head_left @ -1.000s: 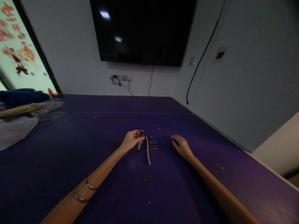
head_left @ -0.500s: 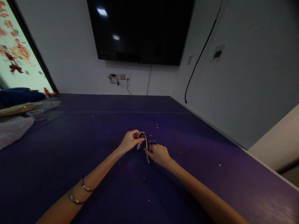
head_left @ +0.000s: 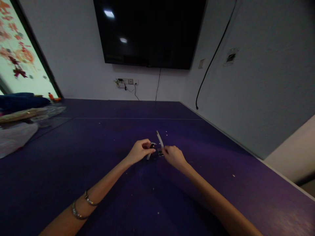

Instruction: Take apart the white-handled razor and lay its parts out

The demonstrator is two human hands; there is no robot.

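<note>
My left hand (head_left: 139,151) pinches a small dark object with a pale strap (head_left: 148,156) hanging from it. It looks like a watch, but its details are too small to make out. Between thumb and fingers, my right hand (head_left: 174,155) grips a separate pale strap (head_left: 159,139), whose free end points up and away from me. Just left of the right fingers, a small dark piece with shiny edges (head_left: 160,152) lies on the purple surface (head_left: 118,200). The two hands are close together without touching.
Tiny white specks (head_left: 233,175) are scattered over the surface. Plastic bags (head_left: 17,137) and dark blue cloth (head_left: 24,101) are heaped at the left. At the back wall hangs a TV (head_left: 150,32); a black cable (head_left: 213,60) dangles on the right wall.
The strap at my right hand has swung from pointing down toward me to pointing up and away, and is now apart from the left hand's object. My right hand has shifted slightly right.
</note>
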